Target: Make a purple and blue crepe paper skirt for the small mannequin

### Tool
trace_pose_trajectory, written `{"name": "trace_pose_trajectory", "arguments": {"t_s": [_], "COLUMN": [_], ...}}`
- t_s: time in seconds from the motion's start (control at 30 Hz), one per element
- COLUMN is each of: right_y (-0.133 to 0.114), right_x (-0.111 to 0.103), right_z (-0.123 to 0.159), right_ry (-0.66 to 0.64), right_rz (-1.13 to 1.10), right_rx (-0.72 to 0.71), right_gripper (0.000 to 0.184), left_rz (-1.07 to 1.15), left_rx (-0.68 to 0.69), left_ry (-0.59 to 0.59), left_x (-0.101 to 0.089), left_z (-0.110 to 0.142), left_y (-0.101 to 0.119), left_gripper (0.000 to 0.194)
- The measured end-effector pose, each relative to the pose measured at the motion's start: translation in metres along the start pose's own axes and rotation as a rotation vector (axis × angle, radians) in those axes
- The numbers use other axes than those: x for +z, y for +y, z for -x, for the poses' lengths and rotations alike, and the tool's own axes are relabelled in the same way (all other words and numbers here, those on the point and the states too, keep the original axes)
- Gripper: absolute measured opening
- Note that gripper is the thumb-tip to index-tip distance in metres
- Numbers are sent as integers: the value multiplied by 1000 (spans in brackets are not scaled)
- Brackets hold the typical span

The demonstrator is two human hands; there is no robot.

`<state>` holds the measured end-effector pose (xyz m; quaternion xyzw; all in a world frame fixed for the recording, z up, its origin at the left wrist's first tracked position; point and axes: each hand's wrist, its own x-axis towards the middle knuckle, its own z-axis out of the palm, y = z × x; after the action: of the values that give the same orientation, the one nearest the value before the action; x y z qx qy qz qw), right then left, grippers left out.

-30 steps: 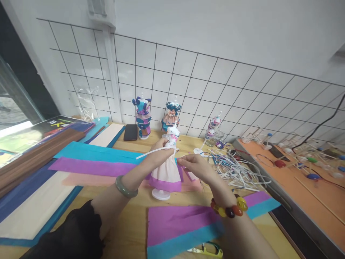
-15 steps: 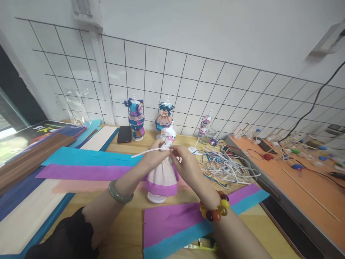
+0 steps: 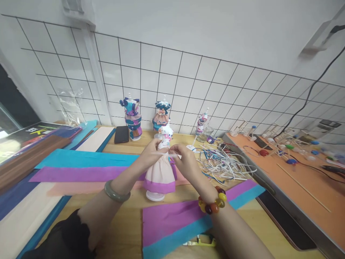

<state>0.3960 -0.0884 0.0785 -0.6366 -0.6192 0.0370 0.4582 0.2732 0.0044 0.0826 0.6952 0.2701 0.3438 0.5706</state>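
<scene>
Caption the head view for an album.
Left hand and right hand at the waist of a mannequin, strips tangled nearby.

The small white dress-form mannequin (image 3: 165, 132), its bodice patterned in pink and blue, stands upright on a round white base (image 3: 155, 196) on the worktop (image 3: 121, 216). A gathered cream skirt with a purple hem (image 3: 161, 173) flares from its waist, where a thin white strip (image 3: 174, 154) lies blurred between the hands.
</scene>
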Motion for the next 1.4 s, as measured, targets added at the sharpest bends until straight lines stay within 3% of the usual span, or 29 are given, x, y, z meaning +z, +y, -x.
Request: {"name": "trace_pose_trajectory", "arguments": {"t_s": [0.17,0.33,0.73,0.9,1.07,1.17,1.27,1.4], "right_y": [8,13,18,24,20,18,14,4], "right_x": [0,-3,-33,-39,-51,-66,-83,-98], "right_z": [-2,-5,-7,-7,-9,-10,-3,34], "right_ry": [-11,-2,-214,-284,-419,-448,-429,-370], "right_rz": [-140,-150,27,68,24,15,159,391], "right_rx": [85,149,193,215,177,162,131,-18], "right_gripper": [11,12,13,16,24,40,50,44], "left_rz": [22,50,238,218,303,338,363,375], "left_rx": [-68,-53,-158,-172,-230,-265,-295,-302], "left_ry": [-4,-30,-96,-110,-152,-144,-141,-147], "left_x": [-3,-9,-10,-13,-14,-14,-14,-16], "left_z": [4,2,3,2,0,0,1,1], "left_y": [10,6,11,8,8,11,14,15], "left_gripper": [34,32,28,26,28,28,28,29]}}
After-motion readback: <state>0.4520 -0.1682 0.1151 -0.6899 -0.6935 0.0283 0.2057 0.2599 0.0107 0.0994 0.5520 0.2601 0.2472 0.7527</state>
